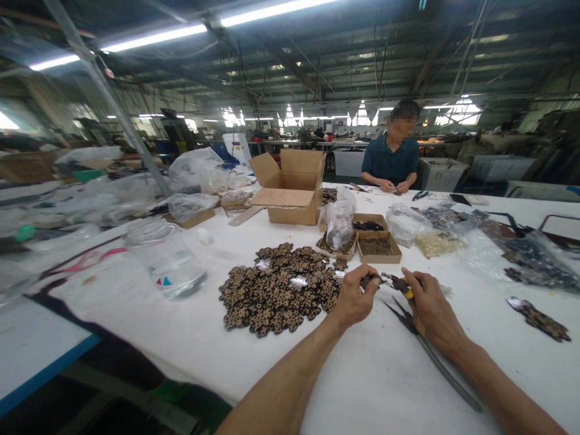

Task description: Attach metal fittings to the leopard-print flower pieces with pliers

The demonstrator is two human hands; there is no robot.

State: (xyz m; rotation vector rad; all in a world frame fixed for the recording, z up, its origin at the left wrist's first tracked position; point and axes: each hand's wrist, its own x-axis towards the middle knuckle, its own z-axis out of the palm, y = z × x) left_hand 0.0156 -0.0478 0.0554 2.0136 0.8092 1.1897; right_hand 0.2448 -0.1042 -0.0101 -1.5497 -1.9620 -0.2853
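Observation:
My left hand (356, 297) is closed, pinching a small leopard-print piece (368, 280) mostly hidden by the fingers. My right hand (429, 307) grips pliers with yellow on the handle (400, 286). Their jaws point left and meet a small shiny metal part at the edge of the piece. Below the right hand, a second tool with thin pointed jaws and long grey handles (446, 370) lies on the white table (362, 374). Left of my hands spreads a heap of flat, bear-shaped leopard-print pieces (272, 296) with dark edges.
Beyond my hands stand shallow boxes of small brass-coloured parts (378, 248) and an open cardboard box (294, 208). A clear plastic jar (167, 260) is at left. Plastic bags (539, 257) and a loose leopard-print strip (541, 320) lie right. A co-worker (392, 157) faces me across the table.

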